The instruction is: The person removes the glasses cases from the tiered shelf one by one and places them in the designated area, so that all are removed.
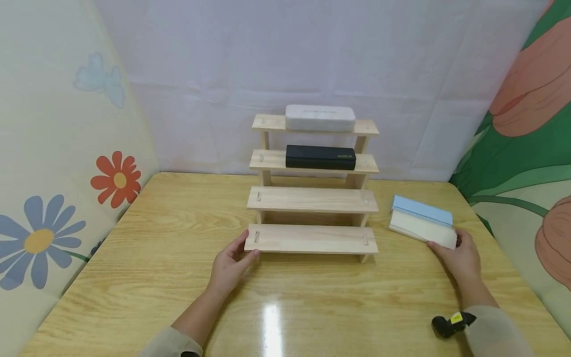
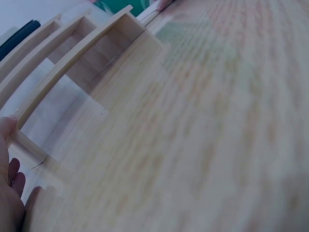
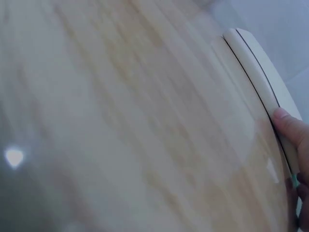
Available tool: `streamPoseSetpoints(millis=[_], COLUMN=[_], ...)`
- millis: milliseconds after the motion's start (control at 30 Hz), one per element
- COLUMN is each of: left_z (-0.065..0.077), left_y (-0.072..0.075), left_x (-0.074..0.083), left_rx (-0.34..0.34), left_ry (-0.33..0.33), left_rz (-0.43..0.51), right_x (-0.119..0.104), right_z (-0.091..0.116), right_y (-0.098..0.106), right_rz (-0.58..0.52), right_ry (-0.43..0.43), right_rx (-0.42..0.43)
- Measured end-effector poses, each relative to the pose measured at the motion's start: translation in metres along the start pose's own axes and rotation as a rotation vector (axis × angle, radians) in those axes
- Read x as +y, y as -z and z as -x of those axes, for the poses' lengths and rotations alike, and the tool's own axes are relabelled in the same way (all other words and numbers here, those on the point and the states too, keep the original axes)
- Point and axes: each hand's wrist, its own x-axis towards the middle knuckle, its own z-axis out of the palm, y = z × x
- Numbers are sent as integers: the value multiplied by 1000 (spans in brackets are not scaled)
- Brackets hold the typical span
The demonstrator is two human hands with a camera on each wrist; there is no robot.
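A four-step wooden display rack (image 1: 312, 238) stands on the table. My left hand (image 1: 228, 265) grips the left end of its lowest board, thumb at the front edge; in the left wrist view the same hand (image 2: 9, 188) is partly cut off by the frame. To the right of the rack lies a flat oblong case (image 1: 421, 225), light blue at the back and white in front. My right hand (image 1: 461, 258) holds its near right corner between thumb and fingers. In the right wrist view the thumb presses on the white edge of the case (image 3: 256, 72).
On the top board sits a white oblong case (image 1: 320, 118). A black oblong case (image 1: 320, 157) with small yellowish lettering lies one board lower. The wood-grain table (image 1: 156, 277) reflects a bright light near the front. Cloth with printed flowers hangs at both sides.
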Motion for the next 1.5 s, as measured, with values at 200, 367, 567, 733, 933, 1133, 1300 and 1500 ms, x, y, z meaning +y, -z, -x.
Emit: streamPoseSetpoints(millis=[200,367,567,733,933,1133,1300,1500], left_z=[0,1,1,2,2,2,2,3], left_y=[0,1,2,2,2,1,1,2], left_x=[1,1,2,2,2,1,1,2], left_rx=[-1,-6,-4,-7,-4,-1,-7,-7], left_ry=[-3,7,3,-7,-3,5,9,1], left_rz=[-9,-9,-18,-13,-24,-15,-13,-35], right_x=[-7,-7,-6,-7,-7,-8,-9,-18], right_z=[-3,-9,-17,-23,-31,-36,-36,-33], right_y=[-3,-5,-3,-3,-2,-2,-5,-8], right_rz=[-32,-30,25,27,14,29,24,-18], right_ry=[-83,-96,-59,-60,-81,-109,-122,-68], right_rx=[24,32,32,20,22,55,85,94])
